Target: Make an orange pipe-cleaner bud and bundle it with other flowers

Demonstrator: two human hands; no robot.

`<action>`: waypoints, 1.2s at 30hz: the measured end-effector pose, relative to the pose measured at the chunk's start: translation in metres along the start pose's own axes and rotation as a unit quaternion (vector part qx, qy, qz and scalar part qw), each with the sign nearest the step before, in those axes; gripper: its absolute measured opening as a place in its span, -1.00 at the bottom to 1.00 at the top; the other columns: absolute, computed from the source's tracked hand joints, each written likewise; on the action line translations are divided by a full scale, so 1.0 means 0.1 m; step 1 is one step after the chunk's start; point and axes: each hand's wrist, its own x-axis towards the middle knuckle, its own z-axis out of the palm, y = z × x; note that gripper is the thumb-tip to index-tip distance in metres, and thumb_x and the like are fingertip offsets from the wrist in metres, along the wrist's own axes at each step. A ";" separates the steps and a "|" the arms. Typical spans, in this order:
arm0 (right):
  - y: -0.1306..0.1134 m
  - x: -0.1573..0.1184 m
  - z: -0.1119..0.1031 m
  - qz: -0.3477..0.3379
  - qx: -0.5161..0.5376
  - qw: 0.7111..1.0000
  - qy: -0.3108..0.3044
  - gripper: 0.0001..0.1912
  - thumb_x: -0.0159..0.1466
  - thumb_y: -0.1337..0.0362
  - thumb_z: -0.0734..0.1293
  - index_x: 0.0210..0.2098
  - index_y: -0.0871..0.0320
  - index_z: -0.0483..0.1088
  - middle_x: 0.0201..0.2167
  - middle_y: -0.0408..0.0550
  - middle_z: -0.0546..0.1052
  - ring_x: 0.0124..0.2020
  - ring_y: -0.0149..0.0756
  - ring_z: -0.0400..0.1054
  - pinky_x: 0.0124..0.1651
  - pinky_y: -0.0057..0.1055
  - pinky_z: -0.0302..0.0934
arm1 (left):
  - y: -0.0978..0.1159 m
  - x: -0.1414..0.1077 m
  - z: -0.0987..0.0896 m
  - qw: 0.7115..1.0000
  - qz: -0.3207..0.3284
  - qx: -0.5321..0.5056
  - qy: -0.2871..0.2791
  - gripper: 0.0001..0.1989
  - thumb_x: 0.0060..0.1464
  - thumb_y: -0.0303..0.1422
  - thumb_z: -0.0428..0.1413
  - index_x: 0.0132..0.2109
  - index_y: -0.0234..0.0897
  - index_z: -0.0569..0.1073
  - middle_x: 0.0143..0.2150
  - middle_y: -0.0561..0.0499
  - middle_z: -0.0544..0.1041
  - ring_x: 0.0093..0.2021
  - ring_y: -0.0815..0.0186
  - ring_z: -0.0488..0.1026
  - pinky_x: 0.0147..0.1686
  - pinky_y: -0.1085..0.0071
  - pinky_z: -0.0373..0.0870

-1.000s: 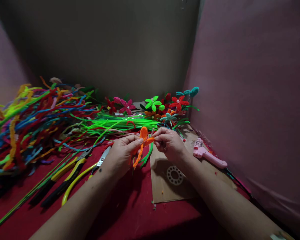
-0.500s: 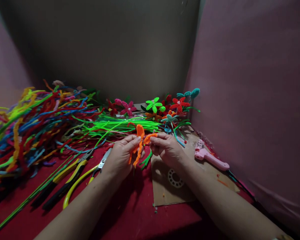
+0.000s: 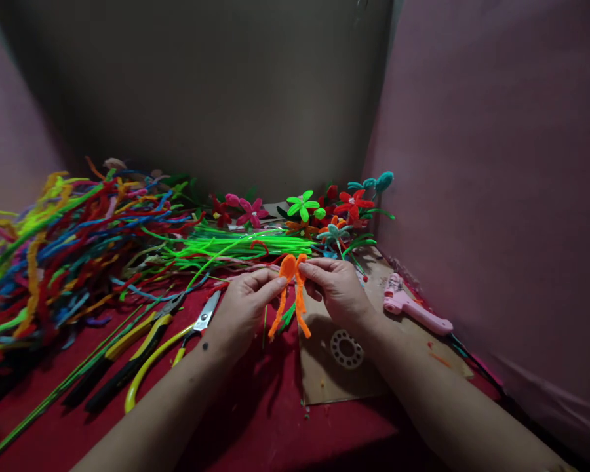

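Note:
Between my hands are orange pipe cleaners [image 3: 288, 265] bent into petal loops, with two twisted ends hanging down. My left hand [image 3: 250, 298] pinches the left loop between thumb and fingertips. On the other side, my right hand [image 3: 335, 288] pinches the right loop [image 3: 300, 283] near its top. The loops are close together; whether they are joined I cannot tell. Below them, a few short green pipe cleaner pieces [image 3: 288, 316] lie at the edge of a cardboard sheet [image 3: 319, 383].
Left of my hands lie yellow-handled scissors [image 3: 140, 373] and pliers [image 3: 132, 367]. A heap of coloured pipe cleaners [image 3: 73, 242] fills the far left. Green pipe cleaners [image 3: 236, 246] and finished flowers [image 3: 302, 206] are behind. A pink glue gun [image 3: 415, 311] and white ring [image 3: 347, 349] rest on the cardboard.
My right hand has moved its orange loop from lying sideways to upright beside the other one. The left loop has come slightly lower and to the right, and both tails now hang apart.

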 end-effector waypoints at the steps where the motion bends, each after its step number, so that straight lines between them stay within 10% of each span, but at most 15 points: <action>1: -0.01 -0.01 0.01 0.003 -0.001 1.000 -0.002 -0.82 0.03 0.24 0.39 -0.54 0.27 0.44 -0.74 -0.25 0.24 -0.71 -0.59 -0.01 -0.66 -0.54 -0.18 | 0.00 0.00 0.00 1.000 0.004 0.010 0.002 -0.84 -0.15 -0.29 0.20 -0.52 -0.31 0.48 -0.49 0.02 0.49 -0.44 0.33 0.38 -0.41 0.44 0.27; 36: 0.03 -0.04 0.01 -0.062 -0.160 0.985 0.036 -0.82 0.08 0.21 0.35 -0.49 0.21 0.49 -0.66 -0.19 0.35 -0.63 -0.49 0.10 -0.58 -0.50 0.00 | 0.03 -0.01 0.00 0.993 0.021 0.110 0.021 -0.81 -0.13 -0.29 0.14 -0.57 -0.30 0.41 -0.59 0.12 0.26 -0.55 0.43 0.13 -0.52 0.49 0.09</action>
